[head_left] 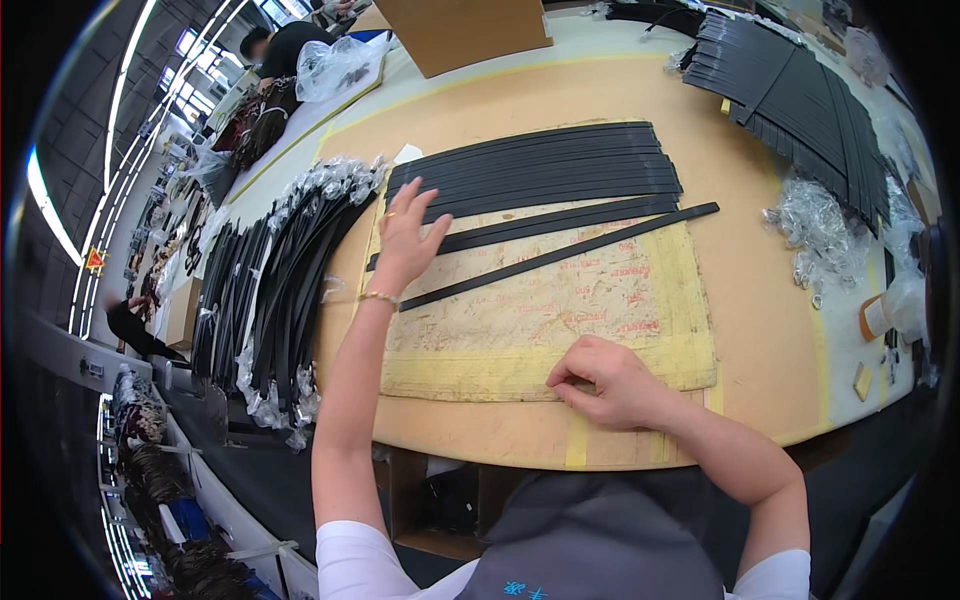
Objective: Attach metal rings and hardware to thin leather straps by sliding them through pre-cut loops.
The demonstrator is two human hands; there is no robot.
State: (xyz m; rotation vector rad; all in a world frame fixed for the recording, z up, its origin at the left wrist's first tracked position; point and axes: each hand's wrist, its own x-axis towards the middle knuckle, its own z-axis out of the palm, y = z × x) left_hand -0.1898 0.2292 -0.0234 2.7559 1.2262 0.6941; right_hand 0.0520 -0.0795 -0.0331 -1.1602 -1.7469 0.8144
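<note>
My left hand [408, 232] reaches over the left ends of the black strips, its fingers spread; whether it touches them I cannot tell. Beyond it lies a close row of flat black strips [540, 165], side by side. Just nearer is a separate black strip [560, 222], and nearer still a slanted black strip [580, 252], whose left end is by my left wrist. All rest on a worn board [520, 335] edged with yellow tape. My right hand [605, 385] is closed near the board's front edge, fingertips pinched together; anything between them is hidden.
Bundles of black strips [285, 270] with clear plastic hang over the table's left side. A large stack of black strips [790, 100] lies far right, above crumpled clear plastic [820, 235]. A cardboard box [465, 35] stands at the back. Another person [290, 50] bends over a table far left.
</note>
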